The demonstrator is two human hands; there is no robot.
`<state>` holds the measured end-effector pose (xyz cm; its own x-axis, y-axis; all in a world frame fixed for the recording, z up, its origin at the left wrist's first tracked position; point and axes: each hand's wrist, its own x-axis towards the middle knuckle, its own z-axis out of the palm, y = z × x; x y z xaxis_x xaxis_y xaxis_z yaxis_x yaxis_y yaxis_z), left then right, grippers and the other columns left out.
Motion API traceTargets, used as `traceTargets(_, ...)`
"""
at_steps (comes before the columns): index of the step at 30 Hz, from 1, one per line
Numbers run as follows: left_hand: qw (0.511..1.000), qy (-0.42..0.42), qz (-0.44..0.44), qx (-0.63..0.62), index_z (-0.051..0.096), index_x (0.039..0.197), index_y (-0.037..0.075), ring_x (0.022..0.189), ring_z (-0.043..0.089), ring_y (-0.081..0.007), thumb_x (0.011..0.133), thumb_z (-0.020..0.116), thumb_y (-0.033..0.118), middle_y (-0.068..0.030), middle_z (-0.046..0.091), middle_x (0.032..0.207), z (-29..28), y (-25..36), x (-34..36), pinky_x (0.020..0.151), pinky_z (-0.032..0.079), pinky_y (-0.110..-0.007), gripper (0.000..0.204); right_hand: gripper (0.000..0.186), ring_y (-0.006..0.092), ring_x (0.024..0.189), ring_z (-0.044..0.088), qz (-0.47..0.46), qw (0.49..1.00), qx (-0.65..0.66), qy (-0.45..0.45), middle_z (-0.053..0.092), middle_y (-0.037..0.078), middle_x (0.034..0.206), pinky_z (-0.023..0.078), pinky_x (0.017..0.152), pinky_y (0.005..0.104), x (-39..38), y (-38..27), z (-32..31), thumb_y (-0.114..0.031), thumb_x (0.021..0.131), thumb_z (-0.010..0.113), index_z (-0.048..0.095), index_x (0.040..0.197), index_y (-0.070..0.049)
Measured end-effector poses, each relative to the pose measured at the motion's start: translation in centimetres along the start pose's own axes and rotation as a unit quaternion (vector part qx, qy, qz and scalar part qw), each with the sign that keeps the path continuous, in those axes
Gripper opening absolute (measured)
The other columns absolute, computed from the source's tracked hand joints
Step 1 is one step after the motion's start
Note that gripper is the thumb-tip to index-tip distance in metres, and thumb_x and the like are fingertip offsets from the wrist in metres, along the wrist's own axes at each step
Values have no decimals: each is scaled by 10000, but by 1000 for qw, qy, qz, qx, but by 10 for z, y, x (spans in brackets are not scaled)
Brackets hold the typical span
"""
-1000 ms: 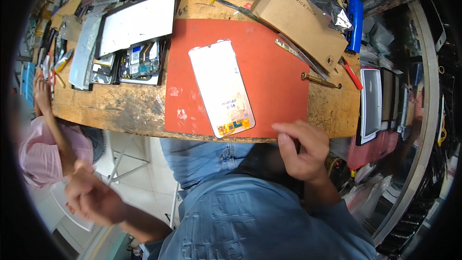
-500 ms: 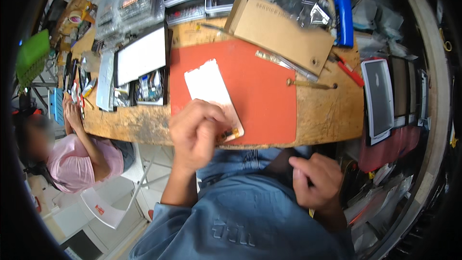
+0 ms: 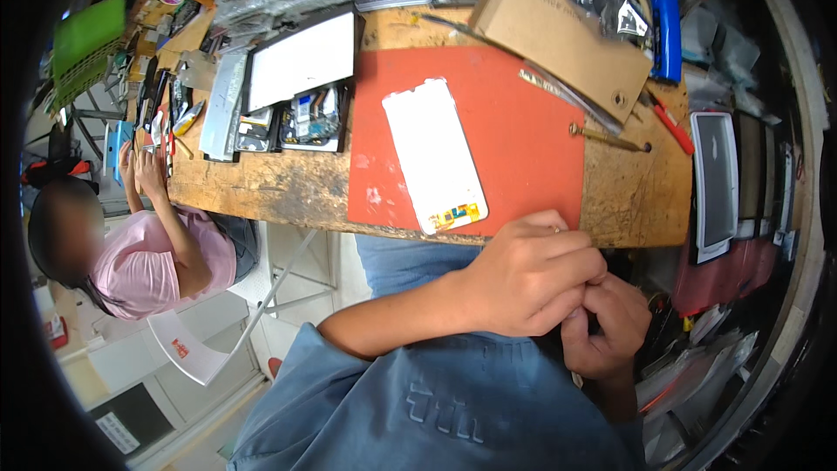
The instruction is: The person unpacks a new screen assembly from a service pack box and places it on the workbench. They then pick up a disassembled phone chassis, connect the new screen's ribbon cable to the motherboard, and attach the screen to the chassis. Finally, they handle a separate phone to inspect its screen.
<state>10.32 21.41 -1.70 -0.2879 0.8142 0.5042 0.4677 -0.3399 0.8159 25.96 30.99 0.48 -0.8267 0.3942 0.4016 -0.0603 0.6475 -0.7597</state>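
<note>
A white phone screen panel (image 3: 434, 148) with an orange flex strip at its lower end lies tilted on the red mat (image 3: 523, 174). My left hand (image 3: 540, 275), its fingers curled, reaches across to the right and meets my right hand (image 3: 610, 323) below the mat's right corner, in front of the bench edge. My right hand's fingers are bent in under the left's. Anything between the two sets of fingertips is hidden. Neither hand is on the panel.
A cardboard box (image 3: 567, 44), a brass-handled tool (image 3: 606, 139) and red-handled tool (image 3: 671, 122) lie to the right. Stacked devices (image 3: 309, 118) sit left of the mat on the wooden bench (image 3: 235, 183). A co-worker in pink (image 3: 157, 266) sits at left, hands on the bench.
My left hand has moved from low left, up past the panel's lower end and across to join my right hand, which is somewhat further right and lower. The view has also shifted.
</note>
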Motion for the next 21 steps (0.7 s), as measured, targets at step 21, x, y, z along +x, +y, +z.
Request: traceTargets(21, 938, 296, -65, 168, 783, 892, -15, 535, 559, -212, 736, 593, -63, -55, 575, 599, -103, 47, -154, 662, 550, -369, 250, 386, 261, 825, 682, -125, 979, -42, -153, 694, 132, 1013, 539, 713, 351, 195, 7, 100, -108, 885, 796, 716, 1248, -3)
